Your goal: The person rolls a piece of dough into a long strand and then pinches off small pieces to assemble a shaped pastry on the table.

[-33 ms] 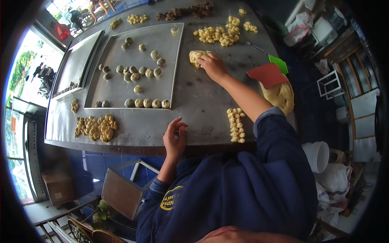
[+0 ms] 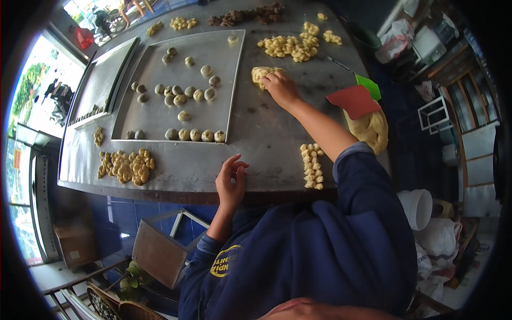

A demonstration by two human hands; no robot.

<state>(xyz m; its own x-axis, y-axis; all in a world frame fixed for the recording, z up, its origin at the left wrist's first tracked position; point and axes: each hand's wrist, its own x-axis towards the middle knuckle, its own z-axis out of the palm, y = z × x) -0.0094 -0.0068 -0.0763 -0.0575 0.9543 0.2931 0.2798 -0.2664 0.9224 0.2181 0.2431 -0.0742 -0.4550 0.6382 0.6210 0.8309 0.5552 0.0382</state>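
My right hand [image 2: 281, 88] reaches to the middle of the metal table, its fingers closed on a pale yellow lump of dough [image 2: 261, 73]. My left hand [image 2: 231, 181] hovers by the table's near edge, fingers loosely bent and apart, holding nothing. Left of the dough lies a large metal tray [image 2: 234, 69] with several round grey-green and cream balls [image 2: 180, 100] scattered on it, some lined along its near edge. Small dough pieces [image 2: 285, 46] are heaped beyond my right hand. Another cluster of dough pieces [image 2: 311, 166] sits in a strip near my right forearm.
A bigger dough mass [image 2: 368, 130] lies at right under a red sheet [image 2: 353, 101], beside a green scraper [image 2: 369, 85]. Flattened dough pieces [image 2: 126, 166] sit at near left. Brown crumbly clumps [image 2: 245, 14] lie at the far edge. A second tray [image 2: 101, 80] stands at left.
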